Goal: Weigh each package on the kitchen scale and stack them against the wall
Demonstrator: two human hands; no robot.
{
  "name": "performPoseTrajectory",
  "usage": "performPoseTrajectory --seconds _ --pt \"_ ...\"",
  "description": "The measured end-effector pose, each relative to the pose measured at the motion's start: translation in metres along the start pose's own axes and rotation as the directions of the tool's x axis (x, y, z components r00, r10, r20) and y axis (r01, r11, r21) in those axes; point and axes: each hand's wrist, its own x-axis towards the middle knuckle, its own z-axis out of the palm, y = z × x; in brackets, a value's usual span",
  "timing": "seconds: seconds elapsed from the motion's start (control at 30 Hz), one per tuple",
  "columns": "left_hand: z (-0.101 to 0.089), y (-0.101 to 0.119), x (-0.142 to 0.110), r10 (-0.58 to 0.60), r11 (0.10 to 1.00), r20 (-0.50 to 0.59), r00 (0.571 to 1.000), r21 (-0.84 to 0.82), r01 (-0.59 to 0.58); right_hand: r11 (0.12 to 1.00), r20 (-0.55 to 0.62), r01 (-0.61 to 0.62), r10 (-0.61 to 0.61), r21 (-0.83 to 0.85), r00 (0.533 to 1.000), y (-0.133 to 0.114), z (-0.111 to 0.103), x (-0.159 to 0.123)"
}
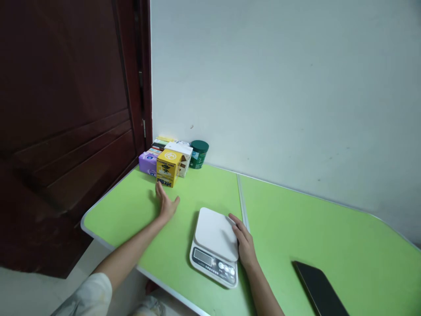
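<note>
My left hand (166, 202) lies flat on the green table (296, 219) with its fingers stretched out, just short of a yellow box (168, 167). It holds nothing. My right hand (244, 241) rests against the right edge of a white kitchen scale (215, 245), fingers laid along its side. The scale sits flat near the table's front edge, its display facing me.
Behind the yellow box stand a purple box (148, 162), a white carton (182, 157), some stacked packs (162, 143) and a dark green tub (198, 153) against the wall. A black phone (318, 289) lies at the front right. A dark red door (66, 109) stands at the left.
</note>
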Motion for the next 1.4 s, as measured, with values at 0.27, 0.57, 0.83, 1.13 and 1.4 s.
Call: performPoseTrajectory --seconds 0.27,0.57,0.83,1.13,1.4 --pt "0.021 0.007 0.077 -0.148 0.983 -0.141 0.979 0.086 0.161 0.997 -0.051 -0.058 0.060 0.048 0.997 -0.002 -0.001 0.001" --pt "0.010 0.015 0.065 -0.190 0.967 -0.144 0.971 0.147 0.210 0.996 -0.055 -0.075 0.077 0.048 0.996 -0.002 0.001 0.003" --pt "-0.046 0.028 -0.034 -0.194 0.978 -0.003 0.981 0.071 0.194 0.992 -0.072 -0.082 0.088 0.091 0.993 0.002 -0.002 0.004" --pt "-0.133 0.016 -0.012 -0.004 0.995 0.522 0.853 -0.082 0.055 0.990 0.232 0.057 -0.086 0.129 0.969 -0.066 0.029 -0.008" --pt "-0.120 0.037 0.011 0.158 0.947 0.562 0.812 -0.318 0.036 0.972 0.596 0.061 -0.187 0.225 0.781 -0.125 0.111 0.000"
